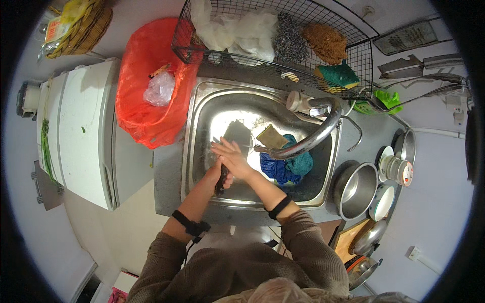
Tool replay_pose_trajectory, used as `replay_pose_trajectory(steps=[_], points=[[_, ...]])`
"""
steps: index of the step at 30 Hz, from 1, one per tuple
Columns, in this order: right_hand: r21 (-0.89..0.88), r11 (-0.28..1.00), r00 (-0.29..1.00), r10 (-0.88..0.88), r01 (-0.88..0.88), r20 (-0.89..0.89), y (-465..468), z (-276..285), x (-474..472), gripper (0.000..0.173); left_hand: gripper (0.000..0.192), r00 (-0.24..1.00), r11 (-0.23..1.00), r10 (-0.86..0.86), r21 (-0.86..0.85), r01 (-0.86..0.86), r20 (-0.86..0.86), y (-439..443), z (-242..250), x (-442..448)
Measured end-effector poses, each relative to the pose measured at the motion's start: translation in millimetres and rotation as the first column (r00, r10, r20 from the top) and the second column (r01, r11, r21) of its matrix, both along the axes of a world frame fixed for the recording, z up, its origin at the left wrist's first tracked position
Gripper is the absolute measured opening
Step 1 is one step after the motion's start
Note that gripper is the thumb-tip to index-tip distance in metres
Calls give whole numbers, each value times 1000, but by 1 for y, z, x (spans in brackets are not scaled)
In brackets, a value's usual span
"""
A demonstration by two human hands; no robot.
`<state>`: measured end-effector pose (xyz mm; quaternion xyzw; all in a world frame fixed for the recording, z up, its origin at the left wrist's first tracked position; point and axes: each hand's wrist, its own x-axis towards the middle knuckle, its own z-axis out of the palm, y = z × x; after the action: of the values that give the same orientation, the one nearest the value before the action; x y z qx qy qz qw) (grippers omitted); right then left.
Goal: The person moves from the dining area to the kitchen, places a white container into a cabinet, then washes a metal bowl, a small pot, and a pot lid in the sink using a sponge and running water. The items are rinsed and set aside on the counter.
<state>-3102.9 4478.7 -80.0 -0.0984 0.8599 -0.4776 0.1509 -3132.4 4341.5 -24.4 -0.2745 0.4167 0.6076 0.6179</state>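
Observation:
A cleaver with a broad dark blade [238, 132] points away from me over the steel sink [204, 125]. My left hand [216, 175] is wrapped around its black handle [220, 183]. Across the heel of the blade lies my right hand [235, 160], fingers stretched out and partly spread, close against the left thumb. Whether its palm presses on the metal is hidden. The curved faucet spout [303, 147] ends just right of the blade, and a thin stream of water seems to leave it. Beside it in the basin are a worn sponge [272, 137], a teal cloth [301, 163] and a crumpled blue cloth [274, 166].
A bin lined with a red bag [132, 113] stands left of the sink, near a white refrigerator [85, 125]. Behind hangs a black wire basket [235, 57] with scrubbers and plastic bags. To the right are a steel pot [356, 191], bowls, lids and a cutting board [352, 238].

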Motion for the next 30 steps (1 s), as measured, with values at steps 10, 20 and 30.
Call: replay_pose_trajectory(steps=[10, 20, 30], points=[[122, 787, 796, -603, 605, -60, 20, -54, -42, 48, 55, 992, 997, -15, 83, 4, 129, -27, 28, 11], [30, 920, 887, -367, 390, -281, 13, -49, -9, 40, 55, 994, 992, 10, 128, -24, 104, -26, 24, 10], [108, 976, 982, -189, 188, -7, 19, 3, 25, 46, 30, -106, 594, -720, -687, 418, -686, 3, 5, 16]])
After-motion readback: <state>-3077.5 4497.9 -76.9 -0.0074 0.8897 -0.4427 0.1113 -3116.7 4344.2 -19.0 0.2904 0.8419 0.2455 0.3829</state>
